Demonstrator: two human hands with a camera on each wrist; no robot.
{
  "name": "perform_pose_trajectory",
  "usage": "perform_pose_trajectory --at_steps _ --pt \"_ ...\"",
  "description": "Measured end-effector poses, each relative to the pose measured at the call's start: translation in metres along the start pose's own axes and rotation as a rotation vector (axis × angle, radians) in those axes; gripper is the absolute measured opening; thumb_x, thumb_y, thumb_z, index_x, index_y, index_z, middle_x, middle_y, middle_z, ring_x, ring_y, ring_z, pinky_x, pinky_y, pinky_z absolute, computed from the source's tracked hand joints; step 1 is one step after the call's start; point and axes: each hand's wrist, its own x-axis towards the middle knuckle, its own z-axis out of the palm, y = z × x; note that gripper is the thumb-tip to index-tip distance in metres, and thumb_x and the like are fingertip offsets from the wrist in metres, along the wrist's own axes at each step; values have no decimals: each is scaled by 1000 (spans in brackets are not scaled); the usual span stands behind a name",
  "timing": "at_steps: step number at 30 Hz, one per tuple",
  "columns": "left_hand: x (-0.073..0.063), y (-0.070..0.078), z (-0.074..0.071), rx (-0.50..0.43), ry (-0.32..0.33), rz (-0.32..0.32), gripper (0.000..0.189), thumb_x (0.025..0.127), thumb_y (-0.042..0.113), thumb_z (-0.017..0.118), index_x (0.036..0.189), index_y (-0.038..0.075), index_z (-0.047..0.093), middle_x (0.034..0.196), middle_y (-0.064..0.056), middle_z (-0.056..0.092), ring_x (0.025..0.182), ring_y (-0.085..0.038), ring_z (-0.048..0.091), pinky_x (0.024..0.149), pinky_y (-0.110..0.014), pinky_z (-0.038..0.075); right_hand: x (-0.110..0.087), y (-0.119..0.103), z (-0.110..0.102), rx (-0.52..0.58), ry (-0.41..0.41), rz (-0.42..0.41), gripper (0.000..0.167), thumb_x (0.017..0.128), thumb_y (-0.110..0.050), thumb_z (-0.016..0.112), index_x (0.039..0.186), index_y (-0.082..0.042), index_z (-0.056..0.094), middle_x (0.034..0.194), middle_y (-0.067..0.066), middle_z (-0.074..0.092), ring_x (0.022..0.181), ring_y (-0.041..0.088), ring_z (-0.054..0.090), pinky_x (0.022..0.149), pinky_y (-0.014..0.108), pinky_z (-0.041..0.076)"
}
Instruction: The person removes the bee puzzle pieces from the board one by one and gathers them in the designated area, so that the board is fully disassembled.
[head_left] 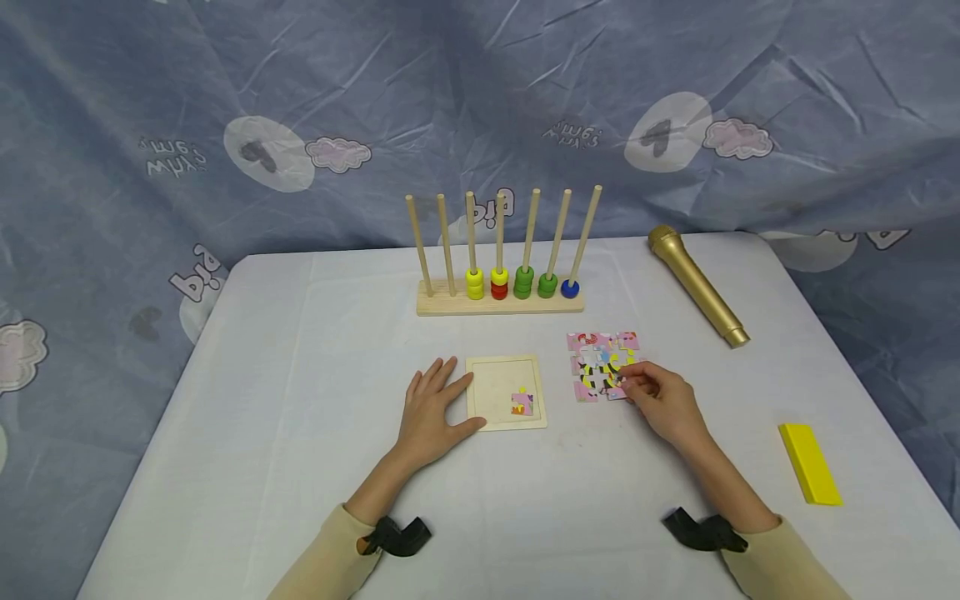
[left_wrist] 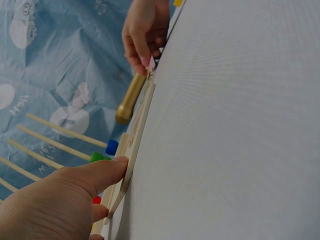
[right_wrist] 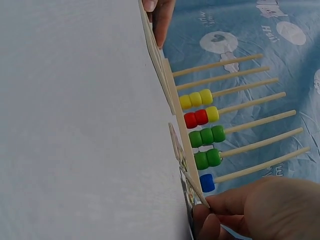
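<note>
My left hand (head_left: 433,419) lies with its fingers spread at the left side of a square wooden puzzle tray (head_left: 491,390), thumb and forefinger tips touching its edge. Inside the tray, toward the lower right, sits one pink puzzle piece (head_left: 522,405). To the right, my right hand (head_left: 666,403) pinches another puzzle piece (left_wrist: 150,63) between thumb and fingers. That piece is tilted up at the right edge of a block of colourful puzzle pieces (head_left: 591,360) laid on the table; the hand partly covers this block.
Behind the tray stands a wooden peg rack (head_left: 498,307) with yellow, red, green and blue beads on several upright rods. A gold microphone (head_left: 699,286) lies at the back right. Nearer the right edge of the white table (head_left: 300,350) is a yellow block (head_left: 810,464).
</note>
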Motion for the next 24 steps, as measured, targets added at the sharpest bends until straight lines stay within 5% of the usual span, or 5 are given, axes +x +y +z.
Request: perform_pose_trajectory --at_steps 17,24 --pt "0 2 -1 10 13 17 69 77 38 80 135 6 59 152 -19 41 144 -39 30 115 -62 16 -2 4 6 -110 116 -141 14 81 2 74 95 0 72 79 8 63 69 3 51 59 11 40" --pt "-1 2 -1 -1 3 7 70 78 38 80 136 7 58 153 -18 40 146 -37 28 117 -61 14 -2 1 6 -124 134 -125 14 81 1 74 95 1 72 80 9 63 69 4 52 59 12 39"
